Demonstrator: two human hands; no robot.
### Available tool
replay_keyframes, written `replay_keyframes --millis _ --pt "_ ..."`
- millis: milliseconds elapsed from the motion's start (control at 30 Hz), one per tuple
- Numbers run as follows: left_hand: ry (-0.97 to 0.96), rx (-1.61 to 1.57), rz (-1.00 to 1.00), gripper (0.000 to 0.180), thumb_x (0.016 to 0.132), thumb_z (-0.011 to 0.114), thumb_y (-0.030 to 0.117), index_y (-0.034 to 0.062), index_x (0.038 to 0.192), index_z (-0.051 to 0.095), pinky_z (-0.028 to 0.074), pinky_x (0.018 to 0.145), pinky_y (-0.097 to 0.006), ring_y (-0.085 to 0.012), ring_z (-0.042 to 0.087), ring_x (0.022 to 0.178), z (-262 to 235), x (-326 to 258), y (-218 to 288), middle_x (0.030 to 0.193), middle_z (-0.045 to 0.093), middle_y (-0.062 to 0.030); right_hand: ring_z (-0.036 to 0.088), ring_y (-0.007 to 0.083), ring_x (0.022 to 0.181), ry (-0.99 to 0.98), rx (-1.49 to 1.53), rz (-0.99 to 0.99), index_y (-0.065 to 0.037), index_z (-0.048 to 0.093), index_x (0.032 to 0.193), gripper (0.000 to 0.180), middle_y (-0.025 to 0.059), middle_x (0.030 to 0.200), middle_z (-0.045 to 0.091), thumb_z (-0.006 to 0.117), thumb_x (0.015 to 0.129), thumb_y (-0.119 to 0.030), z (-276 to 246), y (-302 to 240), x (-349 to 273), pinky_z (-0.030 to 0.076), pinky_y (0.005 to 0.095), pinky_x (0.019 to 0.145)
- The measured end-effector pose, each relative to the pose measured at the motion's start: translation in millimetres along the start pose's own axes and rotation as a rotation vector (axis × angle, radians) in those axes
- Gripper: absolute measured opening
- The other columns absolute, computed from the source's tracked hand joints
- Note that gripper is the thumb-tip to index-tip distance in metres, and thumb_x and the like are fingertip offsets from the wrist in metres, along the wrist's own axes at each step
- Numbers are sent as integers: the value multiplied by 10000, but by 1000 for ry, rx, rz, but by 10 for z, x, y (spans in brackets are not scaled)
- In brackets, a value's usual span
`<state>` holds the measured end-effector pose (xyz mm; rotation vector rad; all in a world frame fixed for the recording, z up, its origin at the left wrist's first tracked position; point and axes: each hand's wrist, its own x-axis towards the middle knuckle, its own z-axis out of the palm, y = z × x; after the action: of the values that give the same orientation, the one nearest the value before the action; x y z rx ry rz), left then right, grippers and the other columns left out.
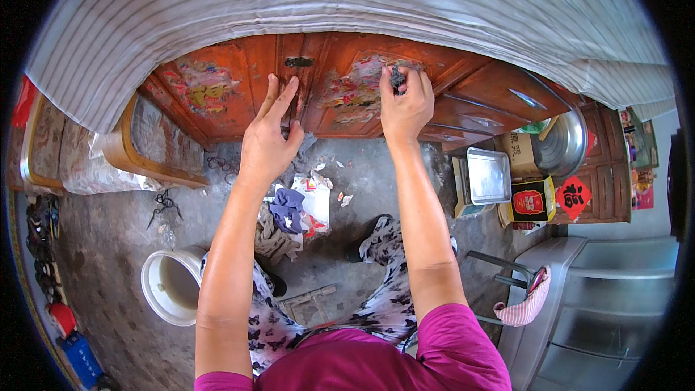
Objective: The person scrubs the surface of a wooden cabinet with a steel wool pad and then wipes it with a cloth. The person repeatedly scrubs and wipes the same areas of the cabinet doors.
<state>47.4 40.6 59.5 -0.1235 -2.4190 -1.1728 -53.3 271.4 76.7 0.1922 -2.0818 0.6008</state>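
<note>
In front of me stands a reddish-brown wooden cabinet (250, 65) with torn, colourful paper remnants stuck on its door panels. My right hand (408, 107) pinches a dark grey steel wool scrubber (397, 78) at the paper patch (355, 90) on the right-hand door. My left hand (268, 137) lies against the cabinet near the middle, fingers stretched out and apart, with nothing in it. Just above its fingertips is a dark metal latch plate (298, 62). The side of the scrubber toward the door is partly hidden by my fingers.
A striped cloth (347, 0) hangs over the cabinet top. On the floor lie crumpled rags (287, 210) and paper scraps (346, 200). A white bucket of murky water (148, 282) stands left of my legs. At right are a metal tray (489, 176), boxes (532, 203) and a stool (499, 268).
</note>
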Motion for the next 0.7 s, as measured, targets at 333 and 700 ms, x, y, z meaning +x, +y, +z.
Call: replay_keyframes --millis 333,700 --pt "-7 0 -20 745 844 680 56 232 1551 527 584 992 -454 -415 595 1310 -3 1 -12 1636 404 -228 630 264 802 -313 52 -289 -184 705 943 349 15 808 590 906 659 -219 -234 83 -188 468 427 681" --pt "2 -6 -17 740 840 683 50 232 1543 540 578 1004 -451 -414 588 1321 3 -3 6 1644 401 -209 649 246 734 -149 56 9 -147 721 871 293 21 756 629 928 681 -229 -76 -10 163 476 419 628"
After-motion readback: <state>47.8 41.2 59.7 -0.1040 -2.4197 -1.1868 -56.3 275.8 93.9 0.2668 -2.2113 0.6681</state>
